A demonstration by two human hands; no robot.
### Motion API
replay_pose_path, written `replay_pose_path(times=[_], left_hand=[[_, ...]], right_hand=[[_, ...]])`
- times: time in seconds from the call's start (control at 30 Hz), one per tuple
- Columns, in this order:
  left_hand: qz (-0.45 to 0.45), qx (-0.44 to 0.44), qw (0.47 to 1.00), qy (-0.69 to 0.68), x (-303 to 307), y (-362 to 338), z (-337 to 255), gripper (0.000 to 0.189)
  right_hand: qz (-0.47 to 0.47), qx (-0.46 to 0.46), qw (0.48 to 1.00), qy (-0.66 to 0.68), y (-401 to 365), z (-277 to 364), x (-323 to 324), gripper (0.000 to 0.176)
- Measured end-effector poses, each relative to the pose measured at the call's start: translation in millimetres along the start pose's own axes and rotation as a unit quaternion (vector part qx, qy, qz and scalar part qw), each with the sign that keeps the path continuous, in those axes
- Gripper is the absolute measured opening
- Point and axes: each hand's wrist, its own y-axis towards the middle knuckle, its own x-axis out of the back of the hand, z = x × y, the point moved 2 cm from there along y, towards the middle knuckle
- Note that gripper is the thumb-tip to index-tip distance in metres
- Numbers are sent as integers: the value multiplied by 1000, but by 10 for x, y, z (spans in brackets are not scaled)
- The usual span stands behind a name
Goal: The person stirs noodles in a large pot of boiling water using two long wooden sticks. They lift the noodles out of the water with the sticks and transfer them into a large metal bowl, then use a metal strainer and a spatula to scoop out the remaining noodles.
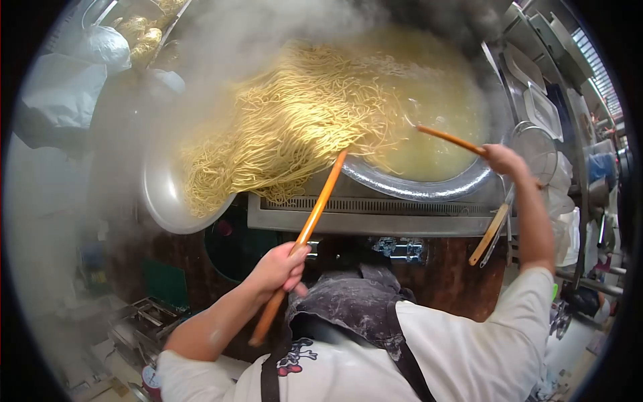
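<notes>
A big mass of yellow noodles (295, 127) stretches from a large steaming wok (429, 189) of cloudy broth onto a round metal pan (161, 197) at its left. My left hand (281, 268) grips a long wooden stick (315, 214) whose tip reaches under the noodles. My right hand (504, 161) grips a second wooden stick (450, 139) that points into the broth on the wok's right side. Thick steam hides the far part of the wok.
The wok sits in a steel stove frame (375, 214) with a slotted front. A wooden-handled utensil (489, 234) hangs at the stove's right. White trays (536, 100) stand on a rack at the right. White bags (100, 47) and noodle bundles (144, 33) lie at the upper left.
</notes>
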Motion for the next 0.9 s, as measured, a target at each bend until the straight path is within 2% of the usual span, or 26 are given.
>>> replay_pose_path(times=[0.03,0.07,0.1,0.13,0.2,0.27,0.37,0.4,0.47,0.57,0.7,0.8,0.87,0.9], left_hand=[[-19,-38,999,-10,-44,323,1,26],[-35,-67,996,-51,-57,691,27,24],[-40,-115,990,-68,-109,982,6,24],[-57,-153,983,-83,-130,1306,65,21],[-119,-224,964,-75,-100,1845,180,20],[-145,-265,951,-62,-32,2058,124,21],[-162,-317,934,-35,133,2101,31,21],[-164,-323,931,-39,199,2053,-12,21],[-183,-361,914,-21,393,1843,-30,20],[-177,-374,910,-9,760,1325,-106,25],[-198,-407,891,-32,1331,554,-233,22],[-251,-427,867,-49,1878,51,-303,16],[-287,-434,853,-37,2320,-350,-430,16],[-306,-430,849,-25,2634,-552,-445,17]], right_hand=[[27,-3,996,80,424,77,-426,22],[3,67,994,83,550,420,-647,23],[-24,96,987,125,641,704,-853,27],[16,77,976,205,716,944,-986,28],[-28,113,963,243,741,1322,-1190,29],[-55,140,914,377,746,1636,-1421,29],[13,112,902,416,402,2221,-1176,31],[-17,134,888,440,380,2390,-1193,25],[-12,154,870,468,280,2709,-1134,17],[-1,146,869,472,-169,3259,-763,11],[-22,192,866,461,-429,4080,-518,24],[-63,246,862,439,-867,4832,-194,14],[-68,236,883,401,-951,5385,-67,17],[-66,252,877,405,-1114,5743,-22,19]])
